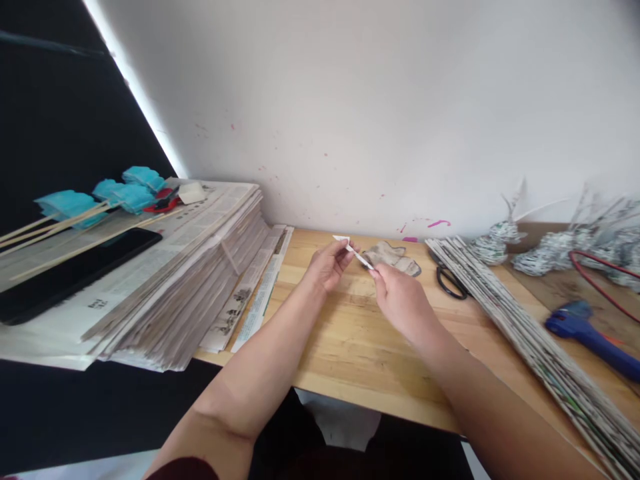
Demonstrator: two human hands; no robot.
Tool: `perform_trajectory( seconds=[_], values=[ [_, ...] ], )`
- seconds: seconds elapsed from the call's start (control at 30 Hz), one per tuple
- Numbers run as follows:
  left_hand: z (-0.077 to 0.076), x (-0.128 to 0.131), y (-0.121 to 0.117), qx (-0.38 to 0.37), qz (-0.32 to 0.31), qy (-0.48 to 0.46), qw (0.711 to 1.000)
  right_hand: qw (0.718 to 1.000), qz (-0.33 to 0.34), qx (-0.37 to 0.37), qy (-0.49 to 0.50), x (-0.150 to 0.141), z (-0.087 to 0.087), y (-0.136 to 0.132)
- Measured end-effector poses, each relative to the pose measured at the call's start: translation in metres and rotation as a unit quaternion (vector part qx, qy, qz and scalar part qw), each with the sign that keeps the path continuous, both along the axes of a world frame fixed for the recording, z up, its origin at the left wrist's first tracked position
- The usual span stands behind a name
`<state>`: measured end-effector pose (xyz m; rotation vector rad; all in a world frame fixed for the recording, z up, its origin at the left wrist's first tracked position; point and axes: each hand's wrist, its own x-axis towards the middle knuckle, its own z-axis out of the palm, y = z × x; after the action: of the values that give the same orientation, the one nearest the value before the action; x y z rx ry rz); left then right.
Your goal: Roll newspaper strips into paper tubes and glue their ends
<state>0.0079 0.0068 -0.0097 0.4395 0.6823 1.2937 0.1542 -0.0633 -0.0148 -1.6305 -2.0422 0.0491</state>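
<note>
Your left sleeve (pixel 184 469) is dark maroon, plain where visible, its hem curving just above the elbow crease. Your left hand (pixel 326 267) and right hand (pixel 403 300) are bare; both your forearms (pixel 273 360) show uncovered. Clothing (pixel 283 433) at your lap: dark, detail lost in shadow.

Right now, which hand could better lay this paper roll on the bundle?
Probably your right hand: it's nearer the bundle; your left hand, also holding the paper roll, is farther.
</note>
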Motion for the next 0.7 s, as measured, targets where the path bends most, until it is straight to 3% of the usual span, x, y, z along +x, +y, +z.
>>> perform_trajectory(
  seconds=[0.27, 0.4, 0.57, 0.7],
  values=[
    [-0.0044, -0.0052, 0.0035, 0.051, -0.046, 0.012, 0.998, 0.975, 0.033, -0.125, 0.182, 0.0073, 0.0042, 0.0032],
    [-0.0061, -0.006, 0.0027, 0.09, -0.07, 0.013, 0.993, 0.979, 0.019, -0.101, 0.174, 0.0083, 0.0073, 0.0025],
    [-0.0052, -0.0044, 0.0007, 0.069, -0.07, 0.034, 0.995, 0.991, 0.006, -0.037, 0.13, 0.0074, 0.0081, 0.0001],
    [-0.005, -0.0031, 0.0006, 0.085, -0.056, 0.012, 0.995, 0.971, 0.047, -0.103, 0.211, 0.0084, 0.0075, 0.0007]
  ],
)
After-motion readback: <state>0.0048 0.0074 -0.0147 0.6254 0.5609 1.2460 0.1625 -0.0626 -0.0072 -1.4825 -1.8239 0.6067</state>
